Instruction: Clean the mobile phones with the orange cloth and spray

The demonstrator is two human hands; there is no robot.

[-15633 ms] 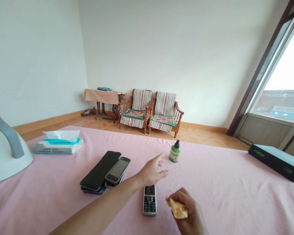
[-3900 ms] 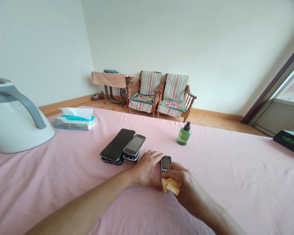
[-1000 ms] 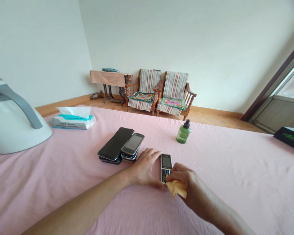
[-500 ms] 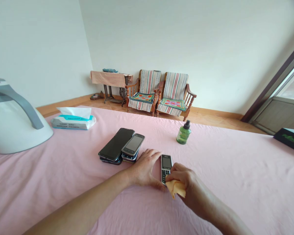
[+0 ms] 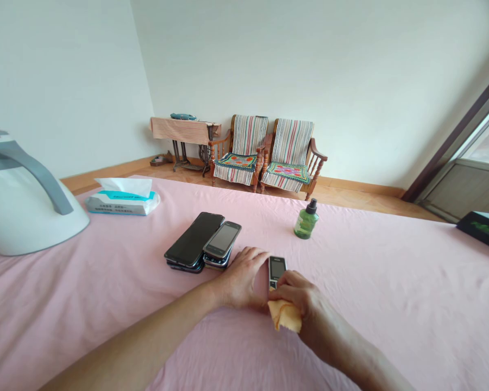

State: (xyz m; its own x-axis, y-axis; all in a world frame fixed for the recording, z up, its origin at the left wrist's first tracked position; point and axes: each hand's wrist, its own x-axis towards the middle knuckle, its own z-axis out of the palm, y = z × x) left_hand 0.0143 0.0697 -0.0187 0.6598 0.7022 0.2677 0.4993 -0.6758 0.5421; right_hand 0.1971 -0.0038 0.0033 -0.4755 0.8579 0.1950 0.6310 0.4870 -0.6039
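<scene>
Phone (image 5: 277, 268), keypad type: one, lying face up on a pink sheet (image 5: 399, 282) between the two hands, screen end outermost, lower part hidden by fingers and cloth. Remaining contents, from the left: kettle (image 5: 28, 212), white with grey handle, upright, cut off by the view's edge. Tissue pack (image 5: 120, 205), white and blue, one tissue raised from its top, near the kettle. Side table (image 5: 178, 130), well beyond the sheet, draped, bearing a blue item (image 5: 183, 117) of unclear kind. Large stack (image 5: 193, 241) of phones, a black-screened one uppermost, face up. Small stack (image 5: 223, 240) of phones, close against the right of the large one, a grey-screened one uppermost, face up. Left chair (image 5: 249, 136), wooden, striped cover, patterned seat mat. Left hand (image 5: 240, 278), thumb and fingers parted in a wide curve along the left side of the keypad model, fingertips at its upper corner; whether it grips cannot be told. Cloth (image 5: 285, 316), yellow, crumpled, wavy-edged. Right chair (image 5: 292, 136), matching its neighbour. Right hand (image 5: 300, 293), closed around the cloth, fingers bent over the keypad end. Bottle (image 5: 306, 221), green, black spray top, upright, beyond the hands. Box (image 5: 483, 231), black with green lettering, at the far right, partly out of view.
</scene>
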